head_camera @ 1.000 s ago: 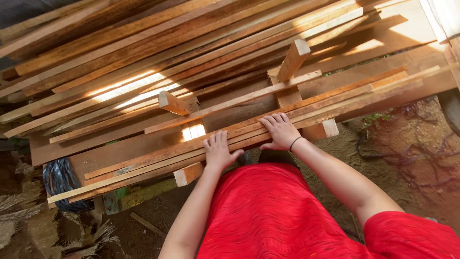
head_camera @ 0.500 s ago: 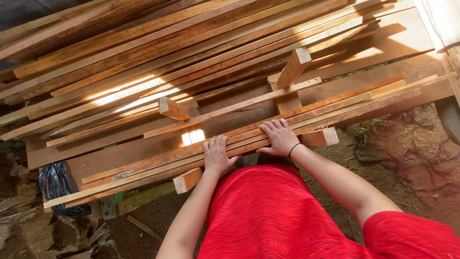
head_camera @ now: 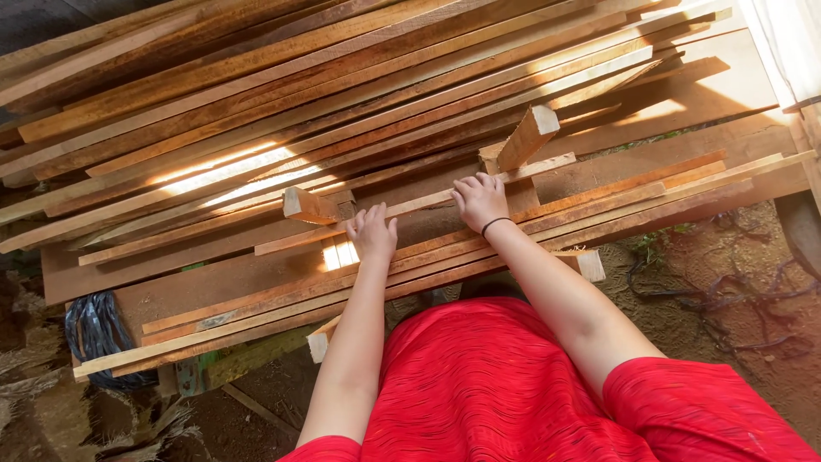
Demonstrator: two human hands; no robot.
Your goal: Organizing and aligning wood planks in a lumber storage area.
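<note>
A long thin wooden strip (head_camera: 428, 204) lies slanted across a low stack of boards. My left hand (head_camera: 373, 233) rests palm down on it, fingers spread. My right hand (head_camera: 481, 200), with a dark band on the wrist, lies flat on the same strip a little further right, fingers apart. Neither hand is closed round anything. Nearer to me a bundle of several long narrow strips (head_camera: 530, 229) lies side by side on short cross blocks (head_camera: 318, 341). My red garment (head_camera: 496, 385) fills the bottom of the view.
A big pile of long planks (head_camera: 256, 94) covers the upper half. Two short blocks (head_camera: 528, 135) stick up from the stack. A dark coiled strap (head_camera: 94, 329) lies at the left. Bare earth with roots (head_camera: 735, 282) is at the right.
Both hands have moved away from me, off the near bundle of strips and onto the single strip further up the stack. The view has shifted slightly.
</note>
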